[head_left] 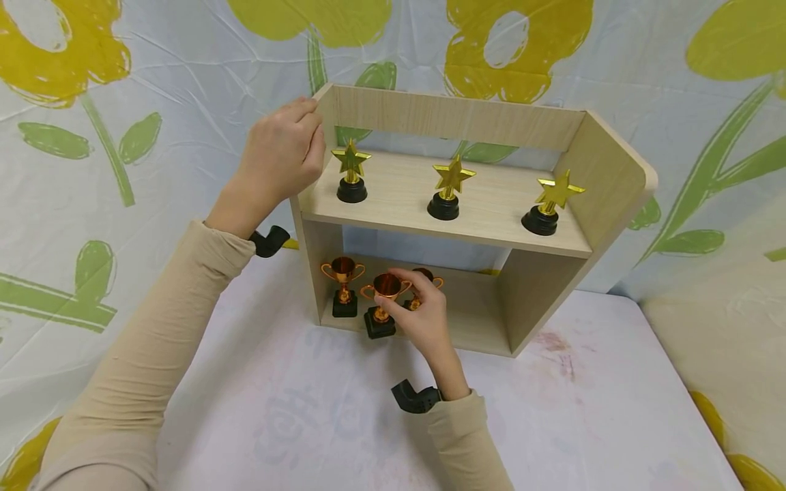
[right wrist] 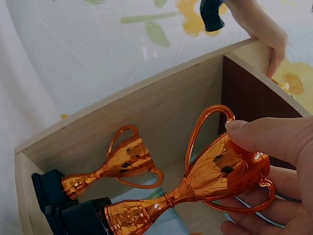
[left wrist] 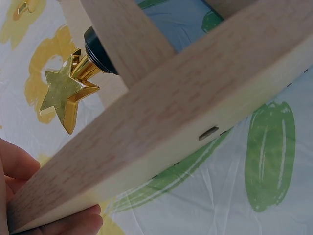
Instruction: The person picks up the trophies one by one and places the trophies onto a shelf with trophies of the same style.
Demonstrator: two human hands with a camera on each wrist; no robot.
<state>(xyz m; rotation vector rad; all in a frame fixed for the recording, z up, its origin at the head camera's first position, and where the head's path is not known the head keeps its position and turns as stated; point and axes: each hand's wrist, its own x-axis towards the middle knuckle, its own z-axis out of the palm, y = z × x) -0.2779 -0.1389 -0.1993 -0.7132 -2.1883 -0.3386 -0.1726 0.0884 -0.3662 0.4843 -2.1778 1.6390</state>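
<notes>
My left hand (head_left: 284,151) grips the upper left side panel of a small wooden shelf (head_left: 399,228); in the left wrist view its fingers (left wrist: 19,159) lie on both faces of that panel. With thumb and fingers, my right hand (head_left: 424,319) pinches the cup of a bronze-coloured trophy cup (head_left: 382,292), which tilts slightly at the lower shelf's front edge. Whether its black base touches the board I cannot tell. Left of it stands a second trophy cup (head_left: 343,279). A third trophy cup (head_left: 422,278) is partly hidden behind the right hand.
Along the upper board stand gold star trophies on black bases: a left one (head_left: 351,170), a middle one (head_left: 451,187) and a right one (head_left: 551,203). The shelf rests on a table with a white cloth (head_left: 258,402). A flower-patterned curtain (head_left: 202,61) hangs behind.
</notes>
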